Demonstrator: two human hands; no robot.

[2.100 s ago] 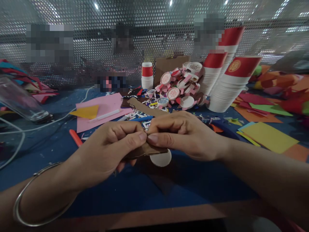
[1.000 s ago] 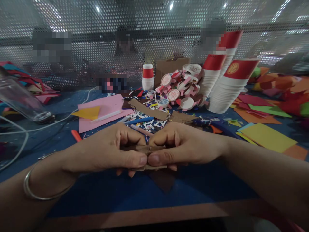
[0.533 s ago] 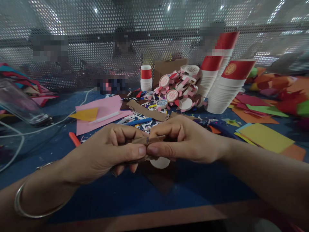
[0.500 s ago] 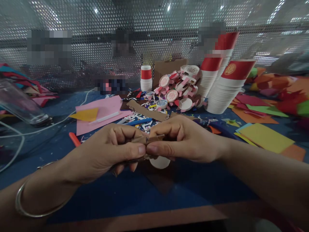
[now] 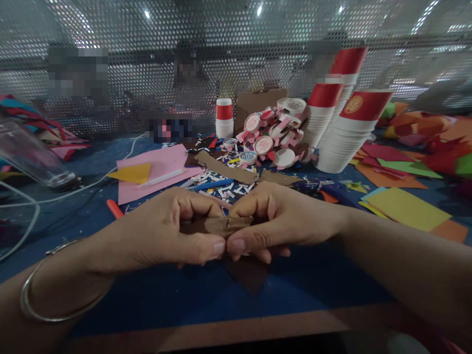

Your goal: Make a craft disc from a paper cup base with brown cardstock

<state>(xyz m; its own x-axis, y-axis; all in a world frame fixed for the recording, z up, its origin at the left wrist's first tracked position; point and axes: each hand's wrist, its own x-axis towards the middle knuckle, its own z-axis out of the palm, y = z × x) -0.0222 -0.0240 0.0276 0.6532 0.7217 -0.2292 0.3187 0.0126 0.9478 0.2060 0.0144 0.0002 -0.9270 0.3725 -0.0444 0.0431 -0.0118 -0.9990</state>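
Observation:
My left hand (image 5: 165, 236) and my right hand (image 5: 280, 221) meet at the middle of the blue table, thumbs tip to tip. Both pinch a small brown cardboard strip (image 5: 217, 225), folded between fingers and thumbs. A dark brown paper piece (image 5: 248, 275) lies on the table just under the hands. A metal bangle (image 5: 37, 295) circles my left wrist.
Stacks of red-and-white paper cups (image 5: 350, 132) lean at the back right beside a pile of decorated cup pieces (image 5: 273, 135). Pink paper (image 5: 158, 169) with a yellow triangle lies left. Coloured sheets (image 5: 409, 206) lie right. A red pen (image 5: 115, 209), white cables (image 5: 22, 206) and a perforated screen (image 5: 236, 59) are around.
The hands dropped slightly and turned the strip so its flat brown face shows. The white cup disc under them half a second ago is hidden.

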